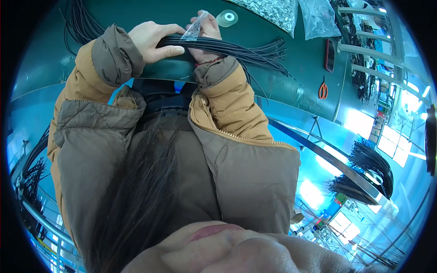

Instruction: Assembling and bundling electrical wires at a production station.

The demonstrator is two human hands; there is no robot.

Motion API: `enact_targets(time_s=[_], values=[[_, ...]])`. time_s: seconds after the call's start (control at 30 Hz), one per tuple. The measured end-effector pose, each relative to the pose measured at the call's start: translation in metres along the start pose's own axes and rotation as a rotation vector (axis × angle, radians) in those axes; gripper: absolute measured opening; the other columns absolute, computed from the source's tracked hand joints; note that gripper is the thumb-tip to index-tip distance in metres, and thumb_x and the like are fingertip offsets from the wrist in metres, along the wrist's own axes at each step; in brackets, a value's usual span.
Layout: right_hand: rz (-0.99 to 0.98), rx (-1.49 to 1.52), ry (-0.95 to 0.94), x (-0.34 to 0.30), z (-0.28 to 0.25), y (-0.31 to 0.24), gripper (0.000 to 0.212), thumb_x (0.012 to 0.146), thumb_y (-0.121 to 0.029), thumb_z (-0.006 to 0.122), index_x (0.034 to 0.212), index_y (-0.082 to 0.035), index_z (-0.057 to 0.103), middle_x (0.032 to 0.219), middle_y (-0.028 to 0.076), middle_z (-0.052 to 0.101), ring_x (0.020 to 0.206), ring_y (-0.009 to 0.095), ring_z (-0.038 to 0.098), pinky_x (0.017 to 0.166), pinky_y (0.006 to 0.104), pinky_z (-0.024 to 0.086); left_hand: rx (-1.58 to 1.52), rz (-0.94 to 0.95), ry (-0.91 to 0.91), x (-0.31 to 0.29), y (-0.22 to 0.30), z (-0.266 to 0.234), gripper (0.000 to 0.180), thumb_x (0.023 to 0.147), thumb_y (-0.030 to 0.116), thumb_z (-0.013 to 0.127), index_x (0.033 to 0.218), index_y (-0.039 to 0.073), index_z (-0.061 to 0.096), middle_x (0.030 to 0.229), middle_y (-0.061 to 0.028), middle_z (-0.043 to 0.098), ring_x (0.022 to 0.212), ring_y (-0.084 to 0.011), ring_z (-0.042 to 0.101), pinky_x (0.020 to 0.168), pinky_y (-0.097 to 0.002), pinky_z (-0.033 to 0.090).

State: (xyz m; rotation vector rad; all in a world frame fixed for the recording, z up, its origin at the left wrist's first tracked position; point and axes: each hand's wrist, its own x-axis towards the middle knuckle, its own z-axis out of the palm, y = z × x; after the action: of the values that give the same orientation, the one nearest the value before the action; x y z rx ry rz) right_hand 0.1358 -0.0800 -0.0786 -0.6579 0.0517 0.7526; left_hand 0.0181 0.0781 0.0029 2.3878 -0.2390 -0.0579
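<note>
The black cable bundle [223, 45], just nearside of the tape roll [222, 18], is pinched between thumb and fingers of the left hand [152, 41], end kinda hidden. The right hand's [210, 31] curled fingers are half-blocked by a clear strip [193, 31]; whether it's pinched can't be told.

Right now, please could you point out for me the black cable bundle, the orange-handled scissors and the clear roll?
Black cable bundle [221, 46], head view: middle of its strands.
Orange-handled scissors [323, 85], head view: where the handles meet.
Clear roll [223, 19], head view: its wound part, left of the core.
</note>
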Motion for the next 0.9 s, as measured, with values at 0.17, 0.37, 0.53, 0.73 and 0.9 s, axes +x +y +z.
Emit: enact_targets(time_s=[0.17,0.37,0.53,0.73,0.9], values=[[0.310,0.051,-0.224,0.001,-0.021,0.008,0.028,0.103,-0.018,0.065,0.127,-0.006,0.058,0.108,0.013,0.068,0.098,0.024,0.070,0.080,0.0376,0.060,-0.120,0.054,-0.104,0.006,-0.026,0.015,0.063,0.100,0.026,0.064,0.158,0.017,0.042,0.077,-0.0210,0.067,0.060,-0.0369,0.063,0.061,-0.0413,0.049],[-0.578,-1.506,-0.476,-0.106,0.014,-0.014,0.014,0.088,-0.016,0.075,0.082,-0.004,0.069,0.066,0.007,0.064,0.056,0.023,0.067,0.053,0.0346,0.052,-0.011,0.030,-0.068,0.006,-0.025,0.019,0.075,0.099,0.017,0.064,0.164,0.023,0.027,0.114,-0.0206,0.071,0.064,-0.0391,0.063,0.065,-0.0436,0.053],[-0.752,-1.607,-0.145,-0.059,0.032,-0.056,0.017,0.084,-0.022,0.077,0.091,-0.007,0.070,0.081,0.011,0.067,0.072,0.033,0.067,0.063,0.0431,0.054,0.070,0.183,0.079,0.008,-0.038,0.028,0.078,0.099,0.023,0.065,0.165,0.026,0.024,0.078,-0.0233,0.067,0.063,-0.0423,0.064,0.060,-0.0493,0.051],[-0.252,-0.835,-0.371,-0.051,0.038,-0.098,0.008,0.100,-0.010,0.066,0.096,-0.003,0.067,0.074,0.005,0.067,0.061,0.012,0.066,0.052,0.0260,0.051,0.016,0.140,0.028,0.008,-0.049,0.032,0.069,0.097,0.025,0.067,0.160,0.019,0.038,0.081,-0.0243,0.068,0.071,-0.0432,0.067,0.066,-0.0494,0.053],[-0.727,-1.103,0.170,0.041,-0.040,-0.240,0.014,0.099,-0.016,0.066,0.095,-0.003,0.068,0.075,0.008,0.070,0.064,0.019,0.070,0.056,0.0326,0.057,0.149,0.117,0.039,0.011,-0.042,0.043,0.059,0.097,0.028,0.068,0.152,0.018,0.049,0.085,-0.0199,0.070,0.073,-0.0403,0.069,0.067,-0.0461,0.056]])
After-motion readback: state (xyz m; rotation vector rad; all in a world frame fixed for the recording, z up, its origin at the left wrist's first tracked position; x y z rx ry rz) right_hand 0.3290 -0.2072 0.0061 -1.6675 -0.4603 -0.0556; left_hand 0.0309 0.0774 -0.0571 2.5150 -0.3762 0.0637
